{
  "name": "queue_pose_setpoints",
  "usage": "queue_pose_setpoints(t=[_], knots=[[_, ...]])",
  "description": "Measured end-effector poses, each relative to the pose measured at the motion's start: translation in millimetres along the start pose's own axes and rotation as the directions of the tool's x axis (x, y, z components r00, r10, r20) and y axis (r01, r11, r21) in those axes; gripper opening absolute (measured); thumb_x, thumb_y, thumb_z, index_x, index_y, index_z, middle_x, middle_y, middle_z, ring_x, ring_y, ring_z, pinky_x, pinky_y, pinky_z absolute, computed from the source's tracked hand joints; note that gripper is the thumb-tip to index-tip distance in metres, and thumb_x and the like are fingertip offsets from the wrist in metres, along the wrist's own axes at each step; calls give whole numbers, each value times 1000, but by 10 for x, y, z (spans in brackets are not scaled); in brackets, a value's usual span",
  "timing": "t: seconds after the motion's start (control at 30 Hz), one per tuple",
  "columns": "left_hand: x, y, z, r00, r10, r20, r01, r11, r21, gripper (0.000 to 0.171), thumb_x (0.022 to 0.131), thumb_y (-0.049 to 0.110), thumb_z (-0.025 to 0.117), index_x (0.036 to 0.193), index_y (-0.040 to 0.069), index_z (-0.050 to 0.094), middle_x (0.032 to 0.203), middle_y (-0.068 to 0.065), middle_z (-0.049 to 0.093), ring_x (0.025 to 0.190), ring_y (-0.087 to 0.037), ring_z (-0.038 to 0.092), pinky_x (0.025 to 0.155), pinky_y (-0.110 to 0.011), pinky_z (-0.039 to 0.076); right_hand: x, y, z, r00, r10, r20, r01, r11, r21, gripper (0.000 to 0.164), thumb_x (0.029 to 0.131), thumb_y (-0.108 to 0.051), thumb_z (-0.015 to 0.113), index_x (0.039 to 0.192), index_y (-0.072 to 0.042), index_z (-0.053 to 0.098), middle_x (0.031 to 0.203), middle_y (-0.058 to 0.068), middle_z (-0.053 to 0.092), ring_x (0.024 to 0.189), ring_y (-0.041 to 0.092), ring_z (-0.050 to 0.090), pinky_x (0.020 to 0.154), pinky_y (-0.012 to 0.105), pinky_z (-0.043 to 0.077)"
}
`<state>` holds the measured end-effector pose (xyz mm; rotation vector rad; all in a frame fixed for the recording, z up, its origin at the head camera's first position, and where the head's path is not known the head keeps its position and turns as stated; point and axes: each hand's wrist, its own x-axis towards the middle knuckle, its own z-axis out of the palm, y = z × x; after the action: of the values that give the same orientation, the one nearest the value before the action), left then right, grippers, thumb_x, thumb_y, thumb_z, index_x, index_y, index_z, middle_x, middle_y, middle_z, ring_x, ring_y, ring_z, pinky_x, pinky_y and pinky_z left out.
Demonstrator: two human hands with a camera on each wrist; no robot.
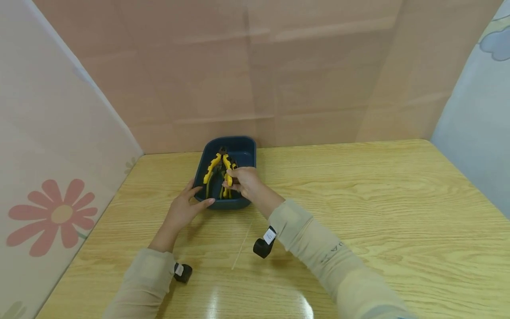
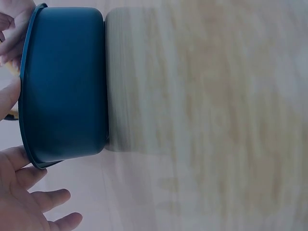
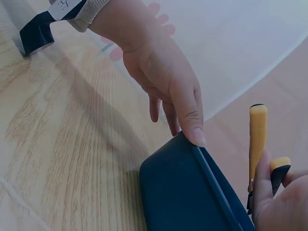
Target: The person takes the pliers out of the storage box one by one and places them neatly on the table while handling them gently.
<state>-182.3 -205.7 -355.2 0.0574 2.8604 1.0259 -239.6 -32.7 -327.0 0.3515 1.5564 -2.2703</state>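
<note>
A deep blue plastic bin (image 1: 235,204) stands on the table near the back wall. My left hand (image 1: 184,208) holds its near left corner, thumb over the front rim and fingers along the left side; in the left wrist view the outer fingers (image 2: 50,198) are spread. With my right hand (image 1: 248,181) I pinch one yellow handle of a pair of pliers (image 1: 211,169) over the bin, its handles spread and its dark head pointing away from me. Under it in the bin lie other pliers with dark green handles (image 1: 208,189), partly hidden by the held pair.
The wood-grain table (image 1: 358,212) stretches far to the right. A pinkish-brown wall (image 1: 311,88) rises behind the bin, and a white flowered panel (image 1: 44,146) borders the left side. Black wrist cameras (image 1: 263,248) stick out inward from both sleeves.
</note>
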Motion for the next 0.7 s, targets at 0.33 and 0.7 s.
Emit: queue_pose_setpoints(t=[0.33, 0.7], knots=[[-2, 0, -16, 1000, 3, -8, -3, 1000, 8, 85, 72, 61, 52, 131, 2, 36, 144, -9, 6, 124, -40, 14, 92, -56, 24, -121, -149, -154, 999, -19, 37, 18, 1000, 17, 27, 85, 0, 52, 110, 12, 50, 106, 22, 49, 63, 19, 53, 59, 24, 50], [-26, -1, -3, 1000, 8, -5, -8, 1000, 2, 84, 73, 61, 52, 131, 2, 36, 144, -9, 5, 124, -40, 14, 91, -57, 24, -194, -181, -303, 998, -38, 49, 37, 999, 28, 33, 86, 0, 49, 116, 13, 44, 117, 27, 41, 66, 20, 53, 61, 23, 50]])
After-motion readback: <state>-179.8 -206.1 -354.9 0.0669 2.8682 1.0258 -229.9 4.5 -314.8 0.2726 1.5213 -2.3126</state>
